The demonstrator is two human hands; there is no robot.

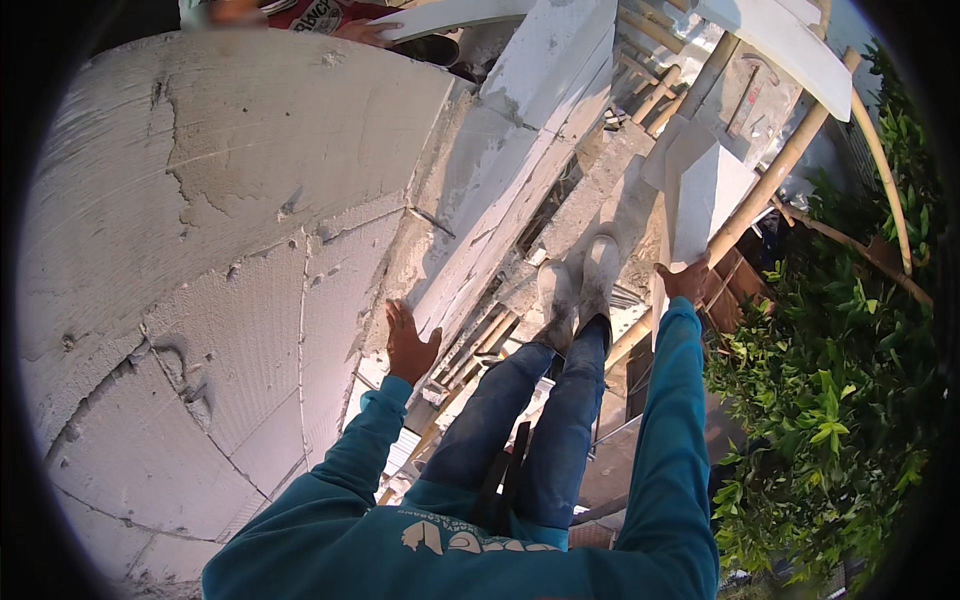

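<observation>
My left hand [408, 343] is open with its fingers spread, against the edge of a pale block wall [330, 300]. It holds nothing. My right hand [685, 281] reaches out to the other side, thumb and fingers apart, at the near end of a white rectangular block [712, 195]. The fingertips seem to touch that block, which stands close to a bamboo pole [770, 180]. Between my hands, my dusty boots [598, 275] stand on a narrow, dirty scaffold plank [590, 210].
A hammer [744, 100] with a red handle lies beyond the block. A curved white slab [785, 50] is at the far right. Another person's hand [365, 31] is at a pale curved piece [455, 16]. Leafy branches [830, 420] border the scaffold; gaps show lower levels.
</observation>
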